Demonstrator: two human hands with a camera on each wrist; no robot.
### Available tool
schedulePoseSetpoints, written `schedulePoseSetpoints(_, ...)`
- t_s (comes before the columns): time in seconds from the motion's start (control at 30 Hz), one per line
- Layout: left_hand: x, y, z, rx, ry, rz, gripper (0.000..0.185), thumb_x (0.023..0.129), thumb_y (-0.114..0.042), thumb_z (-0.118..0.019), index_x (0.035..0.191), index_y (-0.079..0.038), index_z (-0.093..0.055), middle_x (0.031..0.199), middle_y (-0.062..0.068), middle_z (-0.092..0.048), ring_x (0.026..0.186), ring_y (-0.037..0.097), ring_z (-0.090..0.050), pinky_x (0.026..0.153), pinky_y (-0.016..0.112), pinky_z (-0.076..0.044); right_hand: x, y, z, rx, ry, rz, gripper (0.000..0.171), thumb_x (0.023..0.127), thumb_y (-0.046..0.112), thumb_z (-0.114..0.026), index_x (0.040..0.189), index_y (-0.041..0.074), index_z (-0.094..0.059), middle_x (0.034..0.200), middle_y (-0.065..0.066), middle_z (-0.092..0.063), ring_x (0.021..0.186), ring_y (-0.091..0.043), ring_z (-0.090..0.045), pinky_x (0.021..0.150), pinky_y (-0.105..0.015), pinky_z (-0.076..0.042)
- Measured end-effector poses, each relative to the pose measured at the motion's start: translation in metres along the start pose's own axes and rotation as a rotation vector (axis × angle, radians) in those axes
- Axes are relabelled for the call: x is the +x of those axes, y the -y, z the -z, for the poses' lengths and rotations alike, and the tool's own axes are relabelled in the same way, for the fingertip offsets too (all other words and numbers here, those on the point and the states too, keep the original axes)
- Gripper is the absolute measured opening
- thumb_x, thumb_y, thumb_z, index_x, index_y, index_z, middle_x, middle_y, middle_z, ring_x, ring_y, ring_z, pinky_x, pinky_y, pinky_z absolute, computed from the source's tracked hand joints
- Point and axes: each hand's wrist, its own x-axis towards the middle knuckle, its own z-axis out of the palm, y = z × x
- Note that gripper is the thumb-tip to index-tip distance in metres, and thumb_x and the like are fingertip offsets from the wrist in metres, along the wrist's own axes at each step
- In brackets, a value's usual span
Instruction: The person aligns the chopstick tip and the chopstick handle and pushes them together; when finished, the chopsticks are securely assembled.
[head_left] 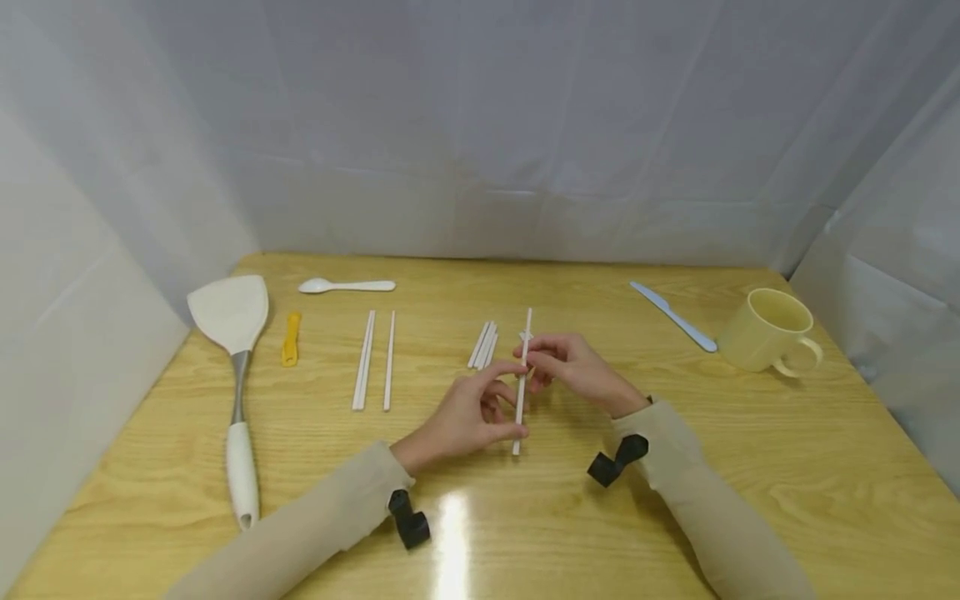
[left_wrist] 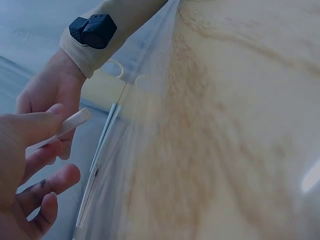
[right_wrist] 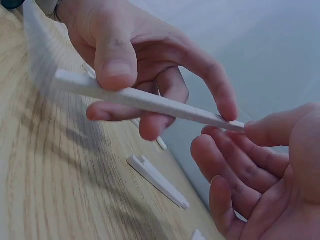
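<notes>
A single white chopstick (head_left: 519, 408) is held between both hands above the table, running away from the person. My left hand (head_left: 468, 412) grips its near part, thumb low on the stick and a fingertip farther up, as the right wrist view shows. Farther along, my right hand (head_left: 573, 367) pinches it between thumb (right_wrist: 267, 131) and fingers. Beyond the hands, several white chopsticks (head_left: 482, 346) lie in a loose bunch. Another white piece (head_left: 526, 335) is mostly hidden behind the right hand. On the left lie a close pair of chopsticks (head_left: 363, 362) and a separate chopstick (head_left: 389, 362).
A white turner (head_left: 242, 467) with a grey shaft lies at the left, beside a small orange-yellow tool (head_left: 292, 340). Toward the back is a white spoon (head_left: 352, 286). At the right, a light blue knife (head_left: 675, 318) lies by a yellow mug (head_left: 750, 337). Pale sheets (head_left: 495, 125) enclose the table.
</notes>
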Motion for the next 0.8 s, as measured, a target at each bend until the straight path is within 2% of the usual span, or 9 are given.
schedulePoseSetpoints(0.13, -0.003, 0.003, 0.005, 0.035, -0.011, 0.031, 0.070, 0.074, -0.014, -0.084, 0.134, -0.012, -0.048, 0.093, 0.005, -0.071, 0.065, 0.007, -0.061, 0.063, 0.025, -0.054, 0.000, -0.003, 0.002, -0.021, -0.032, -0.025, 0.032, 0.102, 0.012, -0.046, 0.120, -0.013, -0.053, 0.093, -0.005, -0.066, 0.070, -0.019, -0.064, 0.072, -0.037, -0.054)
schedulePoseSetpoints(0.27, -0.009, 0.009, 0.015, 0.114, -0.022, 0.086, 0.073, 0.072, -0.018, -0.085, 0.135, -0.011, -0.048, 0.092, -0.001, -0.071, 0.065, 0.007, -0.059, 0.062, 0.024, -0.051, -0.001, -0.006, 0.008, -0.033, -0.061, -0.066, 0.032, 0.103, 0.011, -0.042, 0.122, -0.012, -0.052, 0.093, -0.012, -0.064, 0.072, -0.025, -0.063, 0.073, -0.038, -0.054)
schedulePoseSetpoints(0.43, -0.018, 0.016, 0.034, 0.213, -0.029, 0.142, 0.073, 0.070, -0.022, -0.086, 0.133, -0.011, -0.050, 0.091, -0.003, -0.071, 0.064, 0.007, -0.056, 0.058, 0.022, -0.047, 0.000, -0.010, 0.017, -0.036, -0.077, -0.109, 0.032, 0.104, 0.014, -0.042, 0.123, -0.010, -0.053, 0.094, -0.014, -0.063, 0.074, -0.023, -0.063, 0.075, -0.038, -0.054)
schedulePoseSetpoints(0.6, -0.025, 0.022, 0.053, 0.298, -0.074, 0.155, 0.071, 0.068, -0.024, -0.088, 0.129, -0.008, -0.053, 0.088, -0.004, -0.071, 0.062, 0.005, -0.053, 0.058, 0.021, -0.043, 0.000, -0.013, 0.022, -0.022, -0.060, -0.093, 0.034, 0.102, 0.017, -0.047, 0.123, -0.009, -0.051, 0.092, -0.007, -0.065, 0.075, -0.024, -0.064, 0.074, -0.037, -0.053)
schedulePoseSetpoints(0.8, -0.027, 0.026, 0.070, 0.377, -0.114, 0.180, 0.070, 0.066, -0.022, -0.089, 0.125, -0.006, -0.056, 0.086, -0.004, -0.071, 0.062, 0.007, -0.053, 0.060, 0.025, -0.043, -0.003, -0.016, 0.026, 0.023, -0.003, -0.026, 0.039, 0.101, 0.017, -0.050, 0.124, -0.015, -0.047, 0.093, -0.008, -0.066, 0.075, -0.020, -0.064, 0.072, -0.037, -0.054)
